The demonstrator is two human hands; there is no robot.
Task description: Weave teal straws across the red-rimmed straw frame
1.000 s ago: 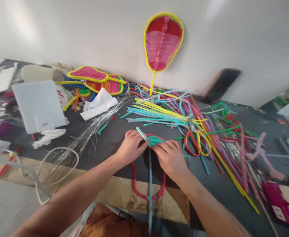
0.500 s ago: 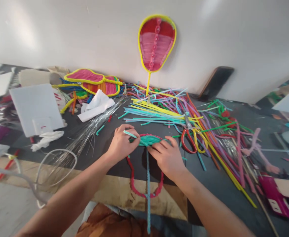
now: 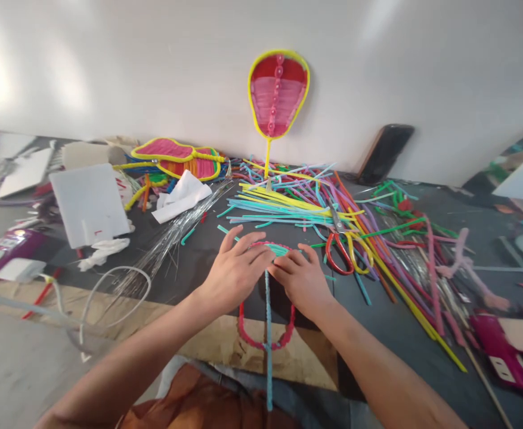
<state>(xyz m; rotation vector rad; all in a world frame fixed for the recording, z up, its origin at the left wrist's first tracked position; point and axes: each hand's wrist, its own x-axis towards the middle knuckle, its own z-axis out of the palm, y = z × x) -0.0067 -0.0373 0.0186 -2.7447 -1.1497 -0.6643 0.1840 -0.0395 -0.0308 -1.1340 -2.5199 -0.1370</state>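
Observation:
A fan-shaped pipe-cleaner frame point(image 3: 290, 326) has a red outline and a light-blue stem point(image 3: 269, 369) running down its middle towards me. Teal pipe cleaners point(image 3: 279, 249) fill its far end, partly covered by my fingers. My left hand point(image 3: 240, 269) grips the far left side, fingers bent over the teal rows, and a mint pipe-cleaner end point(image 3: 222, 229) pokes out beyond it. Opposite, my right hand point(image 3: 300, 275) holds the far right side with curled fingers, its tips close to the left ones. Both thumbs are mostly hidden.
Scissors point(image 3: 339, 244) with red and yellow handles lie right of my hands. Loose yellow pipe cleaners point(image 3: 283, 196) spread behind. A finished pink fan point(image 3: 279, 95) stands upright at the back, near a leaning phone point(image 3: 386, 154). Purple glue guns point(image 3: 507, 357) flank both sides; a white cable point(image 3: 147, 286) loops left.
My left hand has shifted from pinching the mint pipe-cleaner end to lying over the teal rows, nearer my right hand. The frame has moved slightly, and the camera view has shifted.

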